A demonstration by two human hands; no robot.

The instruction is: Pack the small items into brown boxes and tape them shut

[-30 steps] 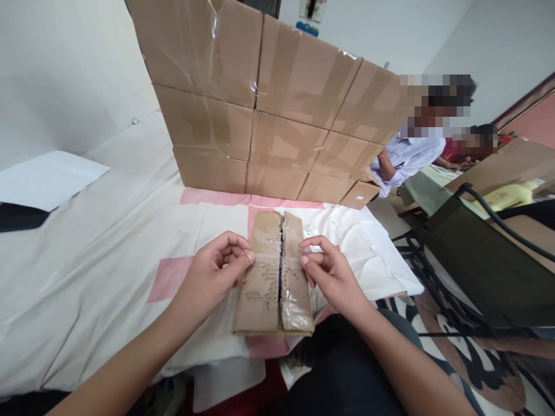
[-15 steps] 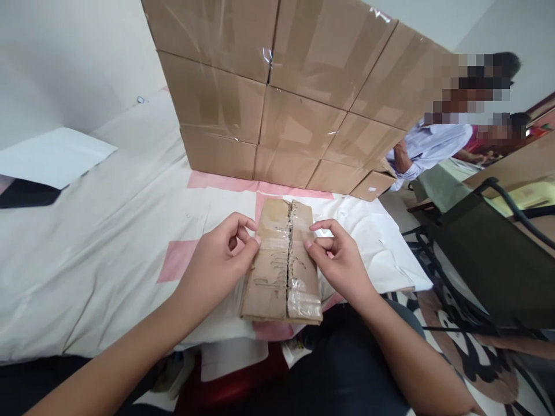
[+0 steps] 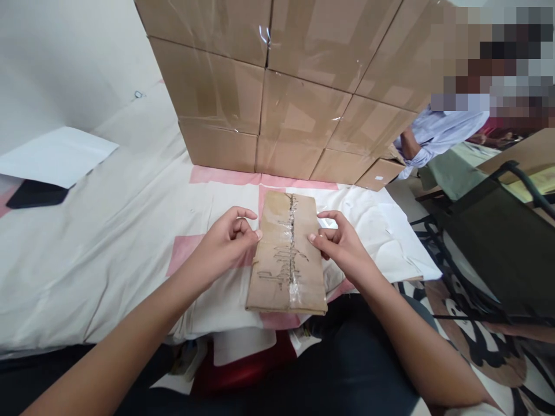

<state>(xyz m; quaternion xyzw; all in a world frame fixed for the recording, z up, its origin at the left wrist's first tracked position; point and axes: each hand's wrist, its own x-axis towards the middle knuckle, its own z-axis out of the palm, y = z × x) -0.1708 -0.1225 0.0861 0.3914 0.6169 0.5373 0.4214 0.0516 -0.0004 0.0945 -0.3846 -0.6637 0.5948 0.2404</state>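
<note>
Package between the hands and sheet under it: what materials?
Package: likely cardboard, matte brown, judging by the ragged seam. Glossy glints along it suggest clear plastic tape. Sheet: probably woven fabric, matte cream and pink, from its soft creases; fibre unclear.

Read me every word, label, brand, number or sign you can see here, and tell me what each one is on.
None can be read.
Folded cardboard: dark, scrawl-like marks by its lengthwise seam; no letters can be made out.
White label, on the box at the lower right of the stacked boxes: too small to read.
</note>
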